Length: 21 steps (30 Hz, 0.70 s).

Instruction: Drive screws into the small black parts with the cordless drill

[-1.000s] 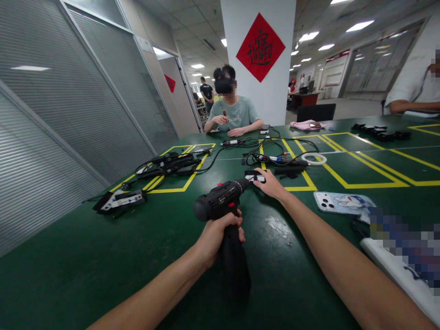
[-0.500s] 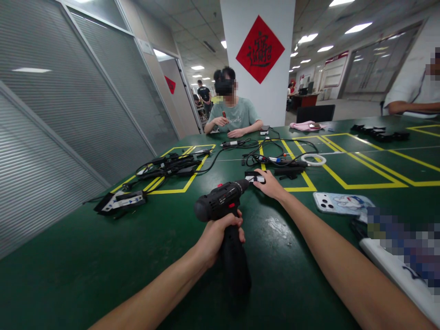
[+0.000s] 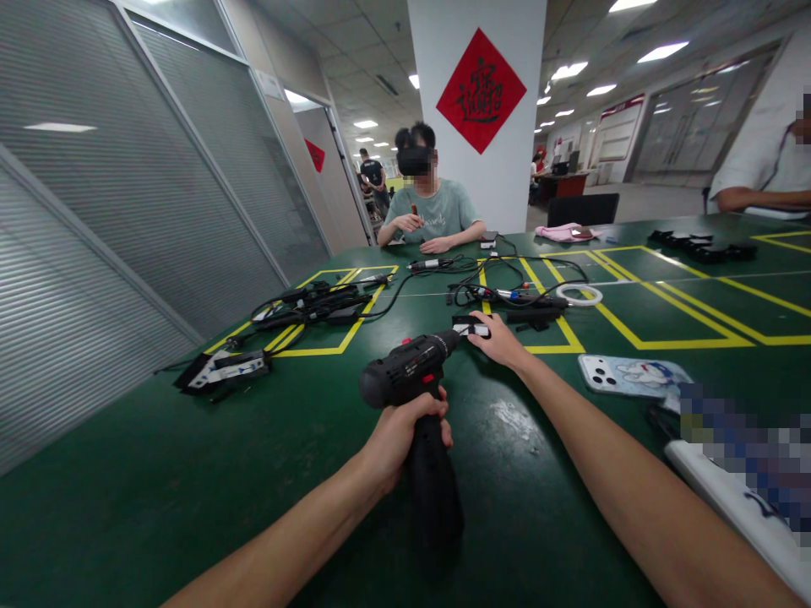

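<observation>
Wrapped around the grip of a black cordless drill (image 3: 405,370) is my left hand (image 3: 405,435), closed. The drill points forward and to the right, its chuck close to a small black and white part (image 3: 470,328). My right hand (image 3: 498,338) pinches that part from its right side, with the fingers closed on it. Whether the bit touches the part cannot be made out. The drill's handle hangs down toward me over the green table (image 3: 285,490).
Tangled black cables (image 3: 310,308) lie at left, near a black and white device (image 3: 221,371). Beyond my right hand are more tools and cables (image 3: 507,295) and a white ring (image 3: 579,295). A phone (image 3: 634,376) lies at right. Across the table sits a person (image 3: 434,211).
Both hands, the drill and the small part hold nearly the same position. The view has shifted very slightly.
</observation>
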Available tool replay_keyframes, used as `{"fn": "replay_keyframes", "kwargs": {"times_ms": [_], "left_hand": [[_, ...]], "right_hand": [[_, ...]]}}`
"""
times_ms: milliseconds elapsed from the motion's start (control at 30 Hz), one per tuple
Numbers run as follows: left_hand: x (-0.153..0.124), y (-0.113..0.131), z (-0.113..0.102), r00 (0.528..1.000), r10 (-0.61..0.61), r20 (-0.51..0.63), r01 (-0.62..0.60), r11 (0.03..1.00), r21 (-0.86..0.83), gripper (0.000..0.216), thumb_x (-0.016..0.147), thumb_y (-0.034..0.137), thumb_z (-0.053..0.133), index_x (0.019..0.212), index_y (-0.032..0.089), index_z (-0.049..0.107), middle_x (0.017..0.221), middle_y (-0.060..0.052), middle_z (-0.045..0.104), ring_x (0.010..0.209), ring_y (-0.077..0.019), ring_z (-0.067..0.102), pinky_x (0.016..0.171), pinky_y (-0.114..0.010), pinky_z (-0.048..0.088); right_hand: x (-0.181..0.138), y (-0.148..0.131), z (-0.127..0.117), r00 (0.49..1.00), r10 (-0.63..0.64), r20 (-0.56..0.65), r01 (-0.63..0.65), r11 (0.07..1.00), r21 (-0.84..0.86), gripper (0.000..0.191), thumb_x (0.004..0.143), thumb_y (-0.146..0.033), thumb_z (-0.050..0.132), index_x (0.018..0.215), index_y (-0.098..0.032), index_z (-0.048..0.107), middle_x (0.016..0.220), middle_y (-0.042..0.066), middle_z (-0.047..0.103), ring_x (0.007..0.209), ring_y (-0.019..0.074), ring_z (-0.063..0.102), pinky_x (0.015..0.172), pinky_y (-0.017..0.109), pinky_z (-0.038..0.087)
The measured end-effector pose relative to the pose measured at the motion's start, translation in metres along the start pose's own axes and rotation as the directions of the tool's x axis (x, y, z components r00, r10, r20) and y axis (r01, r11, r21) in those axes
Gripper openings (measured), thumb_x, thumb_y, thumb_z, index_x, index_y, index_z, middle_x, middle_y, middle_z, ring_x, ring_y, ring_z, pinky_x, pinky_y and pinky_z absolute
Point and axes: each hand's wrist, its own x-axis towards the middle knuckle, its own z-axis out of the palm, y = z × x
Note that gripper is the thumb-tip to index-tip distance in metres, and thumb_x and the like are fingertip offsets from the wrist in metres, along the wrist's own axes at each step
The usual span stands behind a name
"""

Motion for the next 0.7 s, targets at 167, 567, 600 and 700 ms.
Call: {"fn": "replay_keyframes", "kwargs": {"times_ms": [167, 567, 600, 700], "left_hand": [[-0.0007, -0.0001, -0.0002, 1.0, -0.006, 0.009, 0.006, 1.0, 0.007, 0.02, 0.073, 0.023, 0.057, 0.09, 0.015, 0.056, 0.063, -0.001, 0.056, 0.051, -0.0131, 0.054, 0.059, -0.029, 0.047], [0.0, -0.0015, -0.001, 1.0, 0.009, 0.02, -0.009, 1.0, -0.012, 0.02, 0.073, 0.022, 0.056, 0.091, 0.014, 0.056, 0.069, 0.0, 0.054, 0.051, -0.0118, 0.054, 0.058, -0.028, 0.047], [0.0002, -0.0019, -0.001, 1.0, 0.011, 0.02, -0.011, 1.0, -0.017, 0.02, 0.073, 0.022, 0.056, 0.091, 0.014, 0.056, 0.07, 0.0, 0.054, 0.05, -0.0117, 0.054, 0.057, -0.028, 0.047], [0.0008, -0.0026, -0.0009, 1.0, 0.023, 0.02, -0.022, 0.999, -0.027, 0.019, 0.072, 0.02, 0.055, 0.09, 0.015, 0.055, 0.071, 0.0, 0.053, 0.05, -0.0116, 0.054, 0.056, -0.028, 0.047]], "right_hand": [[0.0004, 0.0008, 0.0003, 1.0, 0.012, 0.004, -0.012, 1.0, 0.005, 0.051, 0.078, -0.033, 0.058, 0.128, -0.029, 0.047, 0.105, 0.005, 0.046, 0.095, 0.0184, 0.056, 0.093, 0.034, 0.041], [0.0006, 0.0013, 0.0, 1.0, 0.004, 0.005, -0.004, 1.0, 0.004, 0.051, 0.078, -0.033, 0.058, 0.128, -0.029, 0.047, 0.104, 0.005, 0.046, 0.094, 0.0181, 0.055, 0.091, 0.033, 0.042], [0.0008, 0.0014, 0.0002, 1.0, 0.003, 0.005, -0.003, 1.0, 0.001, 0.051, 0.078, -0.033, 0.058, 0.128, -0.029, 0.048, 0.104, 0.005, 0.046, 0.093, 0.0181, 0.055, 0.091, 0.033, 0.042], [0.0012, 0.0017, 0.0007, 1.0, 0.005, 0.003, -0.005, 1.0, -0.004, 0.052, 0.078, -0.033, 0.059, 0.128, -0.029, 0.048, 0.104, 0.005, 0.046, 0.093, 0.0183, 0.055, 0.091, 0.034, 0.042]]}}
